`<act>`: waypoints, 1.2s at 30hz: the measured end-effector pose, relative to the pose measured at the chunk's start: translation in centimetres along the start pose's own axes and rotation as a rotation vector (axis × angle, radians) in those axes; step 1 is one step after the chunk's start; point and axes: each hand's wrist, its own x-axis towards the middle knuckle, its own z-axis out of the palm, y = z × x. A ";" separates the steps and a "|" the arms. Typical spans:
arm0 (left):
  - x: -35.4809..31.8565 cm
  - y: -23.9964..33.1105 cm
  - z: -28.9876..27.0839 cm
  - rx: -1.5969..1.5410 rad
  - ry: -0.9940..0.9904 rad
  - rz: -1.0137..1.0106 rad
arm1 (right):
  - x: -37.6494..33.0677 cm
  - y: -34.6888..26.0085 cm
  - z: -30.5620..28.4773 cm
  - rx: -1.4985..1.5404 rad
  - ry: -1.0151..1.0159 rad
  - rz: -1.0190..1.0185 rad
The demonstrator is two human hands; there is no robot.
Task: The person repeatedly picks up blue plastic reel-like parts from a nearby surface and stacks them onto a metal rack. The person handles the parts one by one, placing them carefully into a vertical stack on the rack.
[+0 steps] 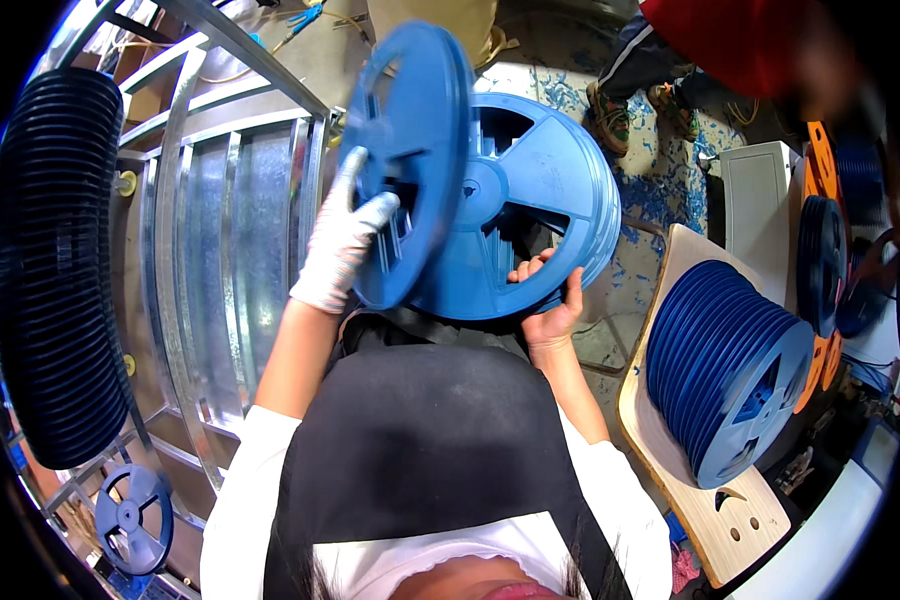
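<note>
My left hand [332,245] wears a whitish glove and grips a blue plastic reel [440,130] by its spoke openings. That reel is tilted nearly on edge, slightly blurred, and overlaps a stack of similar blue reels [560,140] in front of my lap. The front reel of the stack faces me, showing its hub and wide openings. My bare right hand [555,312] holds the lower right rim of the stack, its fingers reaching into an opening and the thumb outside. How many reels this hand grips cannot be made out.
A long row of dark reels [60,270] hangs at left beside a metal frame [185,200]. Below it is a single blue reel [133,518]. At right, a wooden board [740,525] bears several blue reels [720,370]. Past a pale box [755,200], a person in red [730,45] stands.
</note>
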 end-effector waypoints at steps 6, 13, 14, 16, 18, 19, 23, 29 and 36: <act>0.7 -2.2 6.6 0.923 -0.157 -0.226 | -0.1 0.7 -1.6 -0.098 0.119 0.002; 1.9 -1.8 7.9 0.943 -0.085 -0.344 | -1.4 0.6 -0.6 -0.098 0.129 0.024; 2.0 -2.3 7.9 0.925 -0.067 -0.353 | -1.5 0.6 -0.7 -0.087 0.120 0.026; 2.3 -3.0 7.2 0.860 -0.061 -0.280 | -1.5 0.6 -1.0 -0.067 0.102 0.030; 2.8 -3.9 6.0 0.793 -0.054 -0.202 | -1.6 0.5 -1.0 -0.058 0.107 0.045; 3.1 -4.8 5.4 0.766 -0.041 -0.126 | -1.7 0.4 -0.8 -0.055 0.104 0.057; 3.0 -3.2 1.9 0.224 -0.117 -0.116 | -1.0 -0.7 -0.5 -0.090 -0.113 0.097; -0.3 5.0 -2.8 -0.602 -0.178 -0.187 | -0.5 -0.3 -1.8 0.032 -0.078 0.051; -2.1 1.7 -3.9 -1.237 -0.488 -0.121 | 0.0 0.3 -2.7 0.042 -0.021 0.069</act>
